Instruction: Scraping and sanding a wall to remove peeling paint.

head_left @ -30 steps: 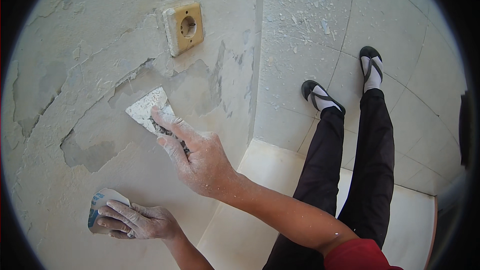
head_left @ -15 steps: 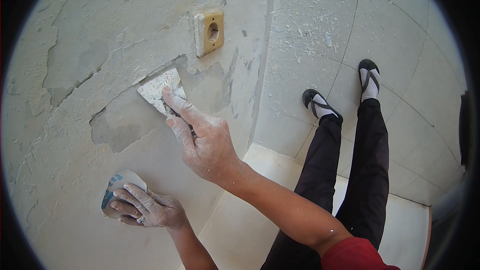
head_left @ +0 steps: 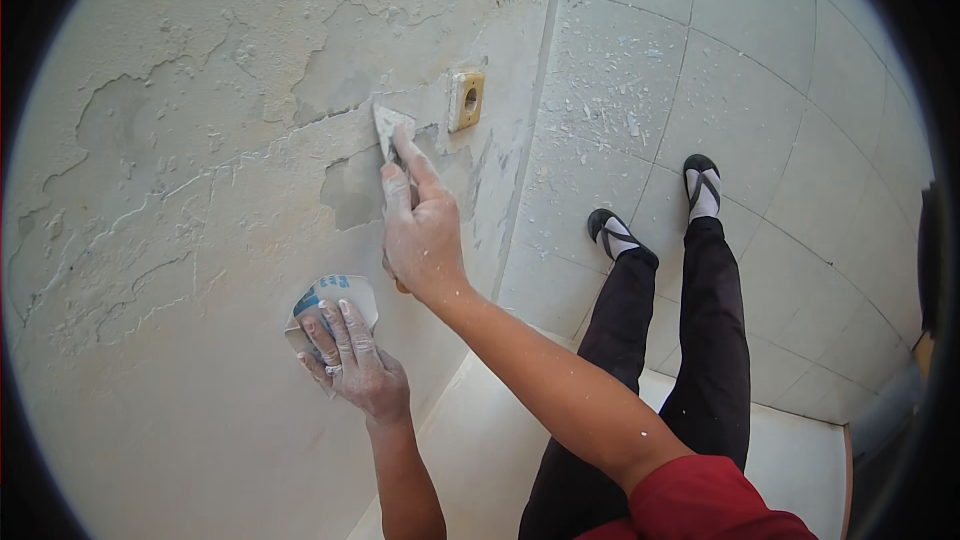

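Observation:
My right hand (head_left: 428, 230) is closed round a scraper (head_left: 391, 127), with a finger stretched along its white, plaster-smeared blade. The blade's edge meets the wall (head_left: 240, 240) just left of the yellowed socket, above a grey patch where the paint has come off. Lower down, my left hand (head_left: 358, 365) presses a piece of sandpaper (head_left: 345, 292) against the wall with flat fingers. Only its pale backing with blue print shows; its far face is hidden. White dust coats both hands, and a ring sits on a left finger.
The socket (head_left: 467, 101) juts from the wall right of the scraper. Cracked, peeling paint runs across the upper left. Paint chips (head_left: 610, 80) litter the tiled floor (head_left: 760, 130) by my sandalled feet (head_left: 702, 188). A pale raised ledge (head_left: 490, 430) lies below my arms.
The view has shifted along the wall. My right hand has moved the scraper above the grey patch and tilted its blade, which looks narrower. My left hand still holds the sandpaper, its fingers pointing more upward.

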`<move>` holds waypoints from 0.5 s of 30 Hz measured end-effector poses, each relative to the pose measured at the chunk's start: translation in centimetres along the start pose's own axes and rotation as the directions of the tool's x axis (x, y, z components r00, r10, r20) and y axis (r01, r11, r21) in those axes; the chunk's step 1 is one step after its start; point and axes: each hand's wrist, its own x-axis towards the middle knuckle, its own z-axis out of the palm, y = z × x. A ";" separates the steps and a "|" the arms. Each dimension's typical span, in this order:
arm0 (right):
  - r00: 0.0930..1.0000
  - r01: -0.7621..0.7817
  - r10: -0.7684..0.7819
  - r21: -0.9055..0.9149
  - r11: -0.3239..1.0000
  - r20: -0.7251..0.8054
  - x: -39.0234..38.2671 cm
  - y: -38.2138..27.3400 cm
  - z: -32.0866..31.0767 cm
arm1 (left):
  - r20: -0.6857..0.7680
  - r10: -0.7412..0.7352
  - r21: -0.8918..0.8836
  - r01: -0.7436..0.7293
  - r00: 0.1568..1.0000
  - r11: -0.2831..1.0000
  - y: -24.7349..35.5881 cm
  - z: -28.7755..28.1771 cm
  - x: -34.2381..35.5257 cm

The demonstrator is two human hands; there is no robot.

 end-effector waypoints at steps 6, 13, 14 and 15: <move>0.871 -0.320 0.492 0.768 0.555 0.008 -0.4 -2.7 -6.5 | 0.049 -0.063 -0.579 0.080 0.997 0.811 -2.3 -5.2 -2.8; 0.901 -0.126 0.288 0.442 0.888 -0.323 -4.2 -7.6 -29.5 | 0.330 -0.130 -0.868 0.355 0.935 0.348 -3.0 -3.3 -12.8; 0.880 -0.115 0.239 0.303 0.946 -0.411 -4.8 -9.6 -33.8 | 0.434 -0.092 -0.844 0.440 0.896 0.308 -2.7 -2.2 -14.8; 0.863 -0.165 0.206 0.127 0.978 -0.461 -5.9 -11.7 -37.0 | 0.540 -0.052 -0.800 0.532 0.840 0.279 -3.0 -1.3 -16.8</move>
